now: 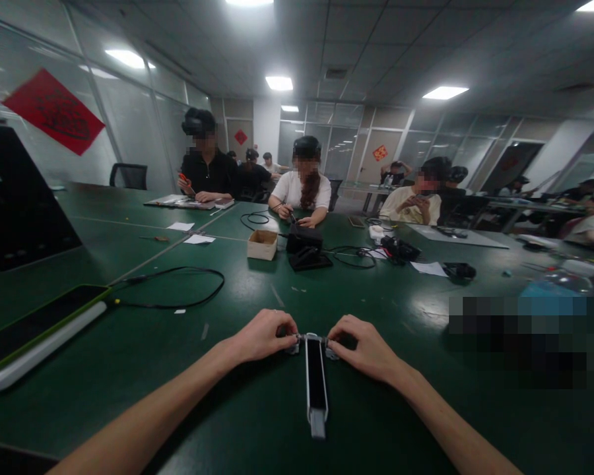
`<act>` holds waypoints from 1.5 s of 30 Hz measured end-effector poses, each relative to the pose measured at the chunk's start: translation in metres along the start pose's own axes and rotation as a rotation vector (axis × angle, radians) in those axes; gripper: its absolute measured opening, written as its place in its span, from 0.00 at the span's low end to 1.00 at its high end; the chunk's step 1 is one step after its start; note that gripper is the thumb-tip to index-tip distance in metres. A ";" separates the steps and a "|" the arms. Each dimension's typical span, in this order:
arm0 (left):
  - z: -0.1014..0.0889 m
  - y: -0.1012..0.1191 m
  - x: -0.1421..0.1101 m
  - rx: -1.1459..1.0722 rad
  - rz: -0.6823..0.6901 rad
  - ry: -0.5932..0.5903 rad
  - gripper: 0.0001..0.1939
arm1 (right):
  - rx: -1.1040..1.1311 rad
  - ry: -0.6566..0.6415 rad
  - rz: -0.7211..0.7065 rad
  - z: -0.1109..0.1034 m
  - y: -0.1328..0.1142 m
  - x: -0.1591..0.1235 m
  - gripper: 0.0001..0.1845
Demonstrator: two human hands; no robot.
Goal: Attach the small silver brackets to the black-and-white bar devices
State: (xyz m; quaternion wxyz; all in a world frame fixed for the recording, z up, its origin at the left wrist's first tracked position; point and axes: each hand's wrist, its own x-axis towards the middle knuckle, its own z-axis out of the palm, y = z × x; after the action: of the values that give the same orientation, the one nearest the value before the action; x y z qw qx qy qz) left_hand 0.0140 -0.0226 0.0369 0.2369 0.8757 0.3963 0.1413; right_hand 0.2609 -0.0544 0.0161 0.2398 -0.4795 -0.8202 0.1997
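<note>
A long, narrow object (315, 376) with a white rim and a black middle lies on the green table in front of me, with a pale grey tab (317, 424) at its near end. Small grey parts stick out to both sides of its far end. My left hand (266, 335) pinches the part on the left side, thumb against fingers. On the opposite side, my right hand (365, 348) pinches the matching part. Fingertips hide most of both small parts, so their exact kind cannot be made out.
A phone (44, 323) rests on a white stand at left, near a black cable (222, 284). Ahead are an open box (262, 245) and a black device (304, 241). Cables and papers lie farther right. Several people sit across the green table (247, 290).
</note>
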 end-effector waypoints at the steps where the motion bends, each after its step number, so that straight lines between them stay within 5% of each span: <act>1: 0.000 0.000 0.000 -0.010 -0.003 -0.002 0.09 | 0.003 -0.003 0.000 0.000 0.000 0.000 0.07; 45: 0.002 -0.005 0.005 0.032 0.001 -0.005 0.11 | -0.026 0.061 -0.073 -0.004 -0.003 0.001 0.02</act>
State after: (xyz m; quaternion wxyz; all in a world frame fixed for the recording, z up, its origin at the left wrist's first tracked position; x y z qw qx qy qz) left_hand 0.0146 -0.0162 0.0330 0.2237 0.8799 0.3977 0.1329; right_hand 0.2609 -0.0543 0.0212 0.2653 -0.4581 -0.8321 0.1653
